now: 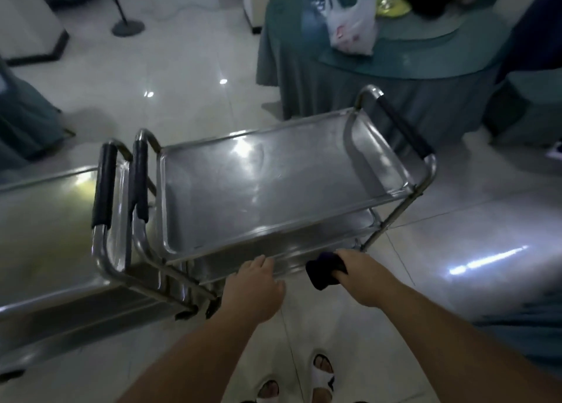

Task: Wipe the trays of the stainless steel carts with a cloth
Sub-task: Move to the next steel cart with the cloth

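Observation:
A stainless steel cart stands in front of me with a bare top tray [273, 187] and a lower tray [292, 244] showing under its near edge. My left hand [255, 284] rests on the near rim of the lower tray, its fingertips hidden past the edge. My right hand [362, 272] grips a dark bunched cloth [324, 270] against the right end of that same rim. A second steel cart [45, 217] stands close on the left, its black-padded handle [105, 187] beside the first cart's handle [140, 180].
A round table with a teal cloth [380, 83] stands behind the cart on the right, carrying a white plastic bag [352, 22]. A pole stand base [127, 27] sits on the tiled floor at the far left. My feet in white sandals [322, 375] are below.

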Tool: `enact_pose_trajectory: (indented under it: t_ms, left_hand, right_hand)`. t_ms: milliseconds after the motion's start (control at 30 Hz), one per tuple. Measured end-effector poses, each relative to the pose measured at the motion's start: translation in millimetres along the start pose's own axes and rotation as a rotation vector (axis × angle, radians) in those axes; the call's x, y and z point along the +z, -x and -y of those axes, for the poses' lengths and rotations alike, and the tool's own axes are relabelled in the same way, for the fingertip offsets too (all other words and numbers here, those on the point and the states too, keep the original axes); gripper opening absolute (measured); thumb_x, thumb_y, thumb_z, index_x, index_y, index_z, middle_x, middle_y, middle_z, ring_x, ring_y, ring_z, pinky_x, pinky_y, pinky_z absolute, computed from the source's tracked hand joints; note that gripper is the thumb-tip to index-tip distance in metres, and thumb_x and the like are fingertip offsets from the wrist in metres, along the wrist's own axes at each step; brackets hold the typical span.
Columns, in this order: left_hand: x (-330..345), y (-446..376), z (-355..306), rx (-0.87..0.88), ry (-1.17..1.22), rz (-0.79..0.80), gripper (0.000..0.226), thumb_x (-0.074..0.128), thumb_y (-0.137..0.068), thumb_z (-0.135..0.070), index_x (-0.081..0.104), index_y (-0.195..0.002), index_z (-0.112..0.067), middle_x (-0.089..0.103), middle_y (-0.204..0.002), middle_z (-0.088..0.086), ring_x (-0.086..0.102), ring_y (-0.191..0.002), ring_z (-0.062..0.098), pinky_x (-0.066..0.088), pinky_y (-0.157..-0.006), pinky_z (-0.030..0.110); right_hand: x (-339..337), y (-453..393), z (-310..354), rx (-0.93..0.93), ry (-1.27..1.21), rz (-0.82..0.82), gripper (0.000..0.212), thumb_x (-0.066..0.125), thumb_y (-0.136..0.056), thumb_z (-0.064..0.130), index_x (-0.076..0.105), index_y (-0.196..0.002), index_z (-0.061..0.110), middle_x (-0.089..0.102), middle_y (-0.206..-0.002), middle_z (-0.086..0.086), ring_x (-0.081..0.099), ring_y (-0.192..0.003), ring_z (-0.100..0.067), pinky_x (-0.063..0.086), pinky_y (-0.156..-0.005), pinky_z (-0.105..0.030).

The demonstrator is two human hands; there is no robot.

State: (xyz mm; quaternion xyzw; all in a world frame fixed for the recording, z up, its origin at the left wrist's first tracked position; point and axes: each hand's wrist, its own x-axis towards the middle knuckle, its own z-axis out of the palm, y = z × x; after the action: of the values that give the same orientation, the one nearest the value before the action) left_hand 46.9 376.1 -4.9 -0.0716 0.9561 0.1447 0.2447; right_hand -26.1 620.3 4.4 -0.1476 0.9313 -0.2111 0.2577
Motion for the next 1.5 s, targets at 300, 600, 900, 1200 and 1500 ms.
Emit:
enact_pose_trajectory:
  t_ms: [300,600,900,1200,1500]
  left_hand:
    - [-57.6,-3.7,-30.9,0.219,-0.013,-0.143,0.059,0.043,-0.104,-0.052,0.038,-0.157,-0.025,0.043,-0.162,-0.002,0.044,-0.144,0.024,0.042,-0.113,0.045]
    - [-72.8,-23.8,-146.9,0.343,-0.119,-0.168,0.056,0.047,-0.103,-0.053,0.043,-0.152,-0.027,0.048,-0.154,-0.001,0.048,-0.138,0.027,0.046,-0.107,0.046]
    - [-37.3,-49.4,-381.1,0.603,-0.178,-0.112,0.058,0.046,-0.103,-0.049,0.040,-0.155,-0.024,0.044,-0.158,0.000,0.046,-0.139,0.028,0.045,-0.111,0.047]
    - [-9.4,-68.5,-549.7,0.727,-0.319,-0.122,0.061,0.041,-0.101,-0.053,0.036,-0.157,-0.027,0.040,-0.160,-0.005,0.045,-0.139,0.022,0.044,-0.107,0.046]
    - [-24.1,-205.8,-636.3,0.651,-0.323,-0.046,0.063,0.039,-0.104,-0.053,0.032,-0.161,-0.028,0.036,-0.165,-0.004,0.044,-0.142,0.023,0.044,-0.108,0.046]
  right_hand:
    - [-50.8,41.3,19.9,0.102,0.034,-0.156,0.015,0.057,-0.103,0.028,0.057,-0.116,0.020,0.061,-0.109,0.000,0.059,-0.096,-0.018,0.052,-0.085,-0.035]
    - [-104.2,87.4,-54.7,0.199,-0.089,-0.351,0.014,0.057,-0.102,0.024,0.062,-0.114,0.020,0.061,-0.106,0.005,0.060,-0.094,-0.014,0.051,-0.083,-0.030]
    - [-176.2,176.1,-242.9,0.399,-0.186,-0.491,0.010,0.055,-0.103,0.031,0.058,-0.107,0.022,0.063,-0.098,0.005,0.060,-0.083,-0.008,0.043,-0.066,-0.019]
    - [-249.3,198.9,-384.8,0.512,-0.238,-0.574,0.020,0.056,-0.103,0.031,0.059,-0.119,0.019,0.065,-0.106,0.002,0.063,-0.093,-0.013,0.055,-0.085,-0.030]
    - [-307.4,103.3,-462.0,0.552,-0.253,-0.487,0.018,0.055,-0.102,0.031,0.059,-0.116,0.020,0.066,-0.104,0.002,0.064,-0.090,-0.013,0.058,-0.085,-0.035]
